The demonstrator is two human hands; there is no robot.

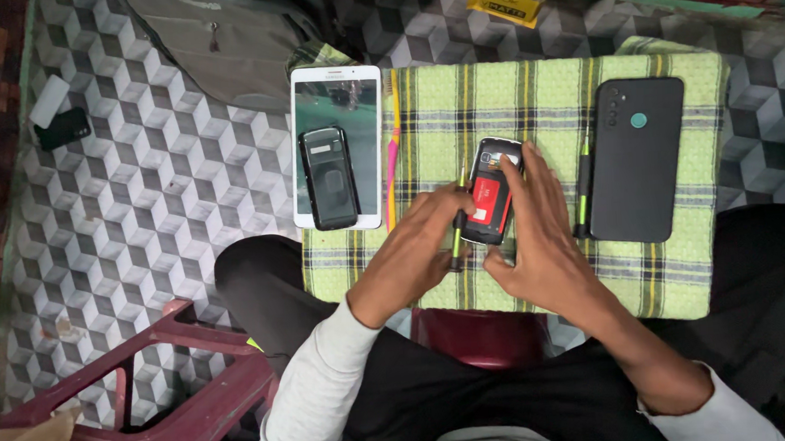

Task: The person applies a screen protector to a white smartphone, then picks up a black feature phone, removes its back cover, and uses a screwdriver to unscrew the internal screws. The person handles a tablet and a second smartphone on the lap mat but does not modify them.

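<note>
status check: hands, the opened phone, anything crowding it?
Left hand grips green-black screwdriver. Right hand steadies small phone, back off, on green plaid cloth. Second screwdriver and black smartphone lie close right, not touching.

Single head view, looking steeply down, close over lap and green checked cloth (530, 106).
</note>
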